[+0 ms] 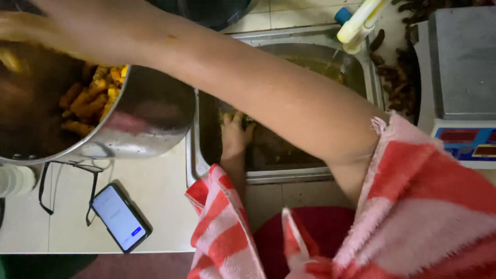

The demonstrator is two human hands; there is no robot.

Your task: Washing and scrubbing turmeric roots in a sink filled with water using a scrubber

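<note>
1. Your right hand (20,31) is reaching across to the upper left of the frame, over the big round steel pot (144,121); the hand is blurred and cut by the frame edge, so you cannot tell how far its fingers are spread or whether they are gripping anything.
2. The pot is sitting at the left of the frame, smooth and shiny on its outer wall, and it is holding knobbly orange-yellow root pieces (90,98) heaped against its inner side.
3. Your left hand (233,135) is lying low in the rectangular steel sink (204,170) at the centre of the frame, its fingers (238,120) spread open and flat on the wet, dark bottom, closing on nothing.
4. Your sleeves are showing a fuzzy towelling cloth (222,227) in red and white stripes along the bottom of the frame.
5. A slim black phone (120,217) with a lit screen is lying flat on the pale tiled surface (160,201) at the lower left, just beside a thin black cord (44,194).
6. A grey flat-topped scale (460,67) is standing at the upper right, with dark, wrinkled pods (395,82) piled between it and the sink.
</note>
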